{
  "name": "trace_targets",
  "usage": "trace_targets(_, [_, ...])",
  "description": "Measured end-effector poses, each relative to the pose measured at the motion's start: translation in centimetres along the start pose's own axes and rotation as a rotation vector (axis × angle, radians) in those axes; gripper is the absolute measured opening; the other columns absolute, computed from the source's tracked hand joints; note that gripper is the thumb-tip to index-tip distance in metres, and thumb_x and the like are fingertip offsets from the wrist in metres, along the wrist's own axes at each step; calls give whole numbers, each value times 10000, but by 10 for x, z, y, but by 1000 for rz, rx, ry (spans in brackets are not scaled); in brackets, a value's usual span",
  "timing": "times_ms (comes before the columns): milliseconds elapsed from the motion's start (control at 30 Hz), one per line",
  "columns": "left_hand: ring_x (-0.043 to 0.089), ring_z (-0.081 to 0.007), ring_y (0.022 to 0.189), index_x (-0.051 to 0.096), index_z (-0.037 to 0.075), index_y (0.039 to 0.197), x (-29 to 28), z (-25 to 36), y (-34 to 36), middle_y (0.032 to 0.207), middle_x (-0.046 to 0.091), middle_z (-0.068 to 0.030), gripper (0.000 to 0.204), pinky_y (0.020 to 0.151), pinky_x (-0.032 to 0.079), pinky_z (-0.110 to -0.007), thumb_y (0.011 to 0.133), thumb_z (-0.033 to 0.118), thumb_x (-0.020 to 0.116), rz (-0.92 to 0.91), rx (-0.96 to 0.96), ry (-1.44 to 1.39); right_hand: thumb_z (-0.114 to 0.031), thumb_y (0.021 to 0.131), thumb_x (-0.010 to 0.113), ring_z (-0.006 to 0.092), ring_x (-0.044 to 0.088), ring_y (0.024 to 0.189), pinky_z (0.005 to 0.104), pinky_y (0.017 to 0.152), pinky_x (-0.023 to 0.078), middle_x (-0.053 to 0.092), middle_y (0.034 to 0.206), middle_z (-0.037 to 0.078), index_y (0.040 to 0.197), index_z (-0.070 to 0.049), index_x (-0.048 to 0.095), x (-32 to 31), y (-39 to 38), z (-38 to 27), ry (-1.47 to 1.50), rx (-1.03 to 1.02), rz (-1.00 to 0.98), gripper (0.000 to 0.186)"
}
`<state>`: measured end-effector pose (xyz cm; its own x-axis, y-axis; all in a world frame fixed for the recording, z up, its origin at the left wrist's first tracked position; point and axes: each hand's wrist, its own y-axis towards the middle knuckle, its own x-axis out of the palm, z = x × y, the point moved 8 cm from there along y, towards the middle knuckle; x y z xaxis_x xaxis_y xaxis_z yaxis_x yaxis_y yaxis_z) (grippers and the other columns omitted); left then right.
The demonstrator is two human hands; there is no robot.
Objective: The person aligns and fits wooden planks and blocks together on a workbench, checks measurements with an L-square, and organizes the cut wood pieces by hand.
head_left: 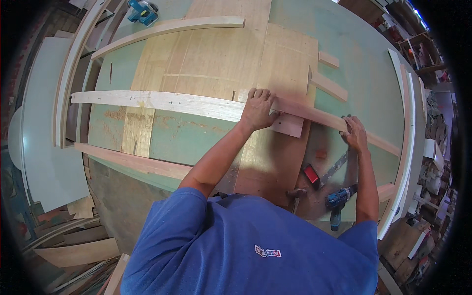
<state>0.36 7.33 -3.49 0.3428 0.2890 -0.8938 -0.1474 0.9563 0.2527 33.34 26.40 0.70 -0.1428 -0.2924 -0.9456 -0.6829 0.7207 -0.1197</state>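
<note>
Just right of the frame's centre, the left hand (258,109) bends its fingers where a pale strip (187,103) and a reddish strip (314,115) seem to meet, beside a short block (291,127) — grip hidden. Farther right, the right hand (355,132) clasps the reddish strip. Likely step: aligning — next calls for steady ends.

Whitish beam (172,102), pinkish-brown beam (317,115), pale green tabletop (361,64)
</note>
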Motion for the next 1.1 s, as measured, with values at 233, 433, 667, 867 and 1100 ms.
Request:
trace_targets(233, [556,-348,1260,658,34,1299,-1,-10,-3,1250,625,-173,650,1170,348,-497,932,566,726,-23,-27,-20,-137,679,832,386,650,1107,482,990,515,665,1110,151,1278,-64,712,5,2,-4,20,-2,14,615])
trace_targets(433, [554,-352,1266,667,42,1301,-2,-15,-6,1265,628,-180,654,1180,340,-485,938,584,713,-20,-26,-25,-117,676,835,384,658,1126,468,1007,517,680,1133,141,1292,-65,714,5,3,-9,-5,37,-2,630])
trace_targets(667, [559,-363,1291,652,31,1327,-2,-15,-5,1269,640,-197,672,1180,342,-486,937,575,715,-11,-21,-26,-141,703,819,390,656,1133,479,1010,517,681,1167,154,1306,-50,693,5,2,-8,-42,-48,33,623])
trace_targets(867, [559,-381,1309,626,-1,1365,0,-19,-9,1301,642,-212,714,1192,351,-497,939,564,717,-9,-19,-98,-186,813,799,385,663,1147,479,1016,519,693,1158,171,1304,-51,704,-9,-6,-41,-127,36,109,518])
trace_targets(1100, [447,-400,1502,549,-54,1487,0,-38,-26,1525,544,-256,830,1311,268,-519,943,549,721,63,33,-126,-203,1012,682,380,658,1250,437,1056,527,704,1309,178,1292,-32,722,41,1,-229,281,-189,361,330])
